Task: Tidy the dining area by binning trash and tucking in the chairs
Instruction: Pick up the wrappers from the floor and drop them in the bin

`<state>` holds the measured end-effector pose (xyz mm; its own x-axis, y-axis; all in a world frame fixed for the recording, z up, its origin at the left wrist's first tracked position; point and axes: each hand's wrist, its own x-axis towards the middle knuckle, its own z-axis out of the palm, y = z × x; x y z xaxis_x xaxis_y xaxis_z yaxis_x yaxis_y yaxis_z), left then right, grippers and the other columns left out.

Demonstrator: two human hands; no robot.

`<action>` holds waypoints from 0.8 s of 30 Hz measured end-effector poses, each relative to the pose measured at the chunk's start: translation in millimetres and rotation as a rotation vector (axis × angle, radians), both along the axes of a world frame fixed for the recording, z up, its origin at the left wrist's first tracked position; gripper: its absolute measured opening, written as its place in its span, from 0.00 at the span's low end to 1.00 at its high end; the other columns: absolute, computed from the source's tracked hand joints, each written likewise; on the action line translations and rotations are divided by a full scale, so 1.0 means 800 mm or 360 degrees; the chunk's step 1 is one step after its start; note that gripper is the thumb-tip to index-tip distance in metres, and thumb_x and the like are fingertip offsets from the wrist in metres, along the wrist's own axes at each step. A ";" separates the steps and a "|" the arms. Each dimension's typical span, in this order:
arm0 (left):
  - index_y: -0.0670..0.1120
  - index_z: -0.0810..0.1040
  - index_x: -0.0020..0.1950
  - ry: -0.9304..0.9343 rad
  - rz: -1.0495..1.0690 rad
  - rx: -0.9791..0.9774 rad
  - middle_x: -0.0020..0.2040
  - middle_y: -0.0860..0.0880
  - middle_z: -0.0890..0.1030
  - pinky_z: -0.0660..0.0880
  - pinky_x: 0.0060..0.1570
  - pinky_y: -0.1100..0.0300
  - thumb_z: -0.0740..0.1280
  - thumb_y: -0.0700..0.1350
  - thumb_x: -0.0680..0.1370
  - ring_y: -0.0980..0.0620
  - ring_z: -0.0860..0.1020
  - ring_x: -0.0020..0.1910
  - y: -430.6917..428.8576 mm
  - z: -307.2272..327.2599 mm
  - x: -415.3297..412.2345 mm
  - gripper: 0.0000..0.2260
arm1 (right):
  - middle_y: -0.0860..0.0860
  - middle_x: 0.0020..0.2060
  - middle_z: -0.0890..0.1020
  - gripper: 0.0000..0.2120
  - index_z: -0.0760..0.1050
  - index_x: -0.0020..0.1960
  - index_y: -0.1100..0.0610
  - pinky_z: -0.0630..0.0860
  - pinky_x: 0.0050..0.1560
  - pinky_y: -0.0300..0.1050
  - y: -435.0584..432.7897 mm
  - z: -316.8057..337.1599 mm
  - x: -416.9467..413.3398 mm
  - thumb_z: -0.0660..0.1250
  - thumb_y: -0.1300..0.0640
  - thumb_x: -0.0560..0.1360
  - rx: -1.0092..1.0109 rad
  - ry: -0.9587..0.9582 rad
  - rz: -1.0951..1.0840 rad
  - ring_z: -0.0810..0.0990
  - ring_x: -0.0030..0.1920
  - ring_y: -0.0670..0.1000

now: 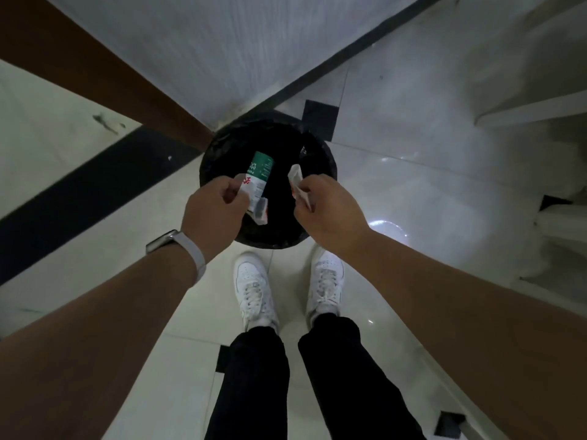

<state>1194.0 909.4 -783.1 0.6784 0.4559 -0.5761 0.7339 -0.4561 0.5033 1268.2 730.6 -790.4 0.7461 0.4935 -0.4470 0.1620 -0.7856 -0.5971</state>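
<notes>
1. The person stands over a round black bin lined with a black plastic bag (pixel 212 154), both arms stretched out so that each hand hangs above its open mouth.
2. The left hand (pixel 216 211) is curled, thumb and fingertips pinching a flat green-and-white printed packet with red lettering (pixel 259 174). The packet juts forward from the fingertips, its long axis pointing away from the hand and over the dark middle of the bin. A further scrap of pale wrapper hangs just below the fingers.
3. The right hand (pixel 327 208) is also curled, gripping a crumpled white paper wrapper with red marks (pixel 297 181) that sticks out on its thumb side, toward the left hand.
4. Both pieces of trash lie between the two hands and straight above the bin's opening, well inside its rim. Neither hand is clearly nearer, since both are already over the target.
5. The binning step looks almost done: the drop should only need the fingers to loosen, as the bin sits directly beneath both hands.
6. The light wrapper may flutter toward the near rim, beside the white trainers (pixel 254 287).
7. Tucking in the chairs seems to lie ahead.
</notes>
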 end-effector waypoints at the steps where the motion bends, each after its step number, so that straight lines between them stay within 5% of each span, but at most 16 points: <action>1: 0.47 0.79 0.52 0.0024 0.0022 -0.0018 0.44 0.49 0.81 0.75 0.45 0.53 0.64 0.48 0.80 0.47 0.78 0.44 0.001 -0.016 -0.001 0.07 | 0.48 0.42 0.72 0.04 0.73 0.48 0.55 0.69 0.38 0.43 0.002 -0.018 -0.001 0.64 0.55 0.76 -0.0013 0.0010 0.0032 0.74 0.40 0.50; 6: 0.50 0.76 0.65 0.0166 0.0108 -0.0168 0.52 0.54 0.78 0.69 0.53 0.59 0.62 0.52 0.81 0.52 0.75 0.53 -0.001 -0.066 -0.016 0.14 | 0.51 0.60 0.74 0.18 0.72 0.63 0.56 0.74 0.49 0.46 0.007 -0.070 -0.003 0.67 0.51 0.75 -0.0043 0.0055 0.0165 0.75 0.55 0.53; 11: 0.50 0.74 0.69 0.0193 -0.0023 -0.0144 0.58 0.53 0.78 0.65 0.55 0.63 0.62 0.50 0.81 0.53 0.74 0.56 -0.005 -0.043 -0.041 0.16 | 0.51 0.59 0.75 0.19 0.73 0.63 0.56 0.75 0.48 0.47 -0.012 -0.056 -0.013 0.64 0.48 0.75 -0.0134 -0.0046 0.0339 0.75 0.55 0.54; 20: 0.47 0.71 0.72 -0.0075 -0.0578 0.0117 0.71 0.45 0.72 0.66 0.69 0.48 0.63 0.54 0.79 0.45 0.69 0.70 -0.002 0.096 -0.004 0.23 | 0.52 0.61 0.76 0.21 0.73 0.64 0.56 0.74 0.56 0.52 -0.046 0.096 0.026 0.62 0.45 0.76 -0.0321 -0.0288 0.0344 0.74 0.59 0.56; 24: 0.45 0.73 0.71 -0.0214 -0.0800 0.0343 0.69 0.44 0.74 0.68 0.67 0.48 0.61 0.54 0.78 0.44 0.71 0.68 -0.006 0.190 0.027 0.23 | 0.53 0.65 0.74 0.23 0.71 0.67 0.55 0.70 0.61 0.52 -0.051 0.192 0.042 0.60 0.43 0.78 -0.0359 -0.0355 0.0338 0.71 0.64 0.56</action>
